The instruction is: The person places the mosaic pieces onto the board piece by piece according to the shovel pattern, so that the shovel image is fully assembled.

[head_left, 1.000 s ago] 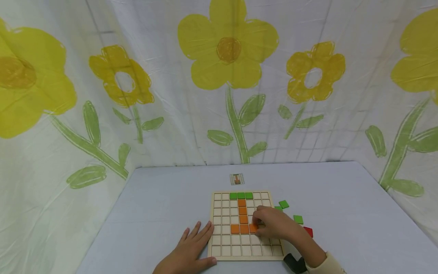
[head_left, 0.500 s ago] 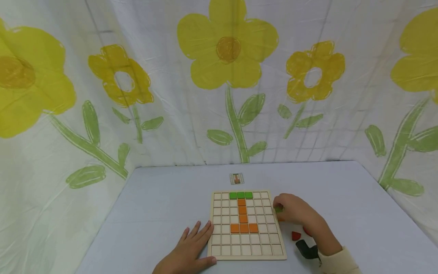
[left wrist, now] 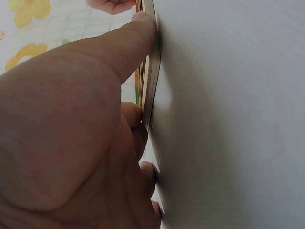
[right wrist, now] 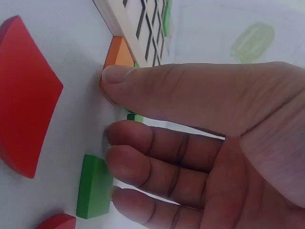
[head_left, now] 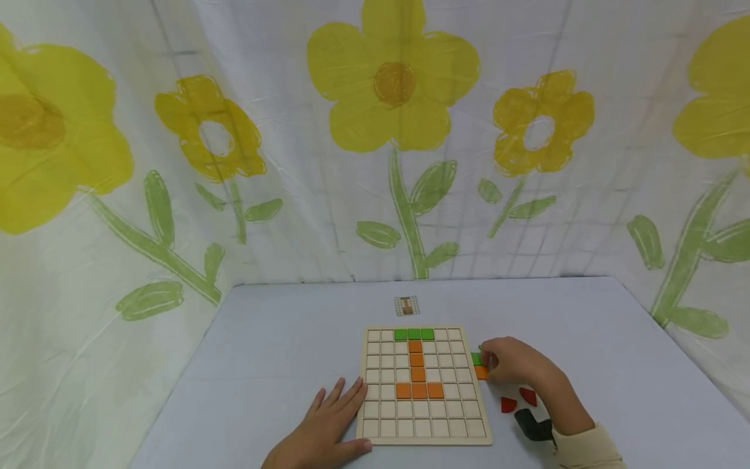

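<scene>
A wooden grid board [head_left: 375, 428] lies on the table, with green tiles [head_left: 414, 334] along its top row and orange tiles [head_left: 418, 374] forming an upside-down T below. My left hand [head_left: 328, 426] rests at the board's left edge, fingers straight and spread; its thumb touches the lower corner. Beyond the right edge, my right hand [head_left: 518, 365] has its thumb and index finger at a loose orange tile [right wrist: 119, 51], thumb pressed against it. The index fingertip is hidden behind the thumb in the right wrist view. One loose green tile [head_left: 476, 359] lies against the board.
Two red pieces [head_left: 508, 405] lie below my right hand. Another green tile [right wrist: 93, 186] sits under its curled fingers. A small pattern card [head_left: 407, 305] lies behind the board. A dark device [head_left: 533, 426] hangs at my right wrist. A flower-printed curtain [head_left: 293, 195] stands behind the table.
My right hand has left the orange row on the board and moved to the loose tiles beyond the right edge, then slightly further right. My left hand stays in place.
</scene>
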`<act>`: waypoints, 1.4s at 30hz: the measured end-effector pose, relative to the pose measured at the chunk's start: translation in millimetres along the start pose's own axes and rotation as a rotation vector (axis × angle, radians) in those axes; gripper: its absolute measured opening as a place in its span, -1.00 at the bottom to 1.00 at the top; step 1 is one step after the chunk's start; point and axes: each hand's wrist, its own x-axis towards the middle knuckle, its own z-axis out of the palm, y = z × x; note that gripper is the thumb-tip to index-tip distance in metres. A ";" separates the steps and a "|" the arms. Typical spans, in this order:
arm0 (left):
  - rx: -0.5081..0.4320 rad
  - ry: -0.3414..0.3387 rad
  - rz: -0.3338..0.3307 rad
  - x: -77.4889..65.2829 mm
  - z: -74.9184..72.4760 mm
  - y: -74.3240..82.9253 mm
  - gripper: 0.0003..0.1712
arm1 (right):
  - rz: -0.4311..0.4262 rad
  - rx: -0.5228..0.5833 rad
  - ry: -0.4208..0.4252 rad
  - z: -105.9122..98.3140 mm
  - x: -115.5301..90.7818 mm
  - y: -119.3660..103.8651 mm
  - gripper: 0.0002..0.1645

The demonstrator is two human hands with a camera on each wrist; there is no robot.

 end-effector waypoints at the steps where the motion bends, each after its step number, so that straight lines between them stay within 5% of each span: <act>1: 0.002 0.000 -0.001 0.0 -0.2 0.2 0.10 | 0.002 0.002 0.001 0.3 0.0 0.1 -0.72; 24: 0.028 0.002 -0.011 1.6 0.8 1.9 0.12 | -0.026 -0.017 0.016 1.7 -0.4 -0.2 -0.72; 42: 0.012 0.008 0.003 1.5 3.0 -2.9 0.13 | 0.036 -0.009 0.004 -0.4 -3.0 -3.2 -0.76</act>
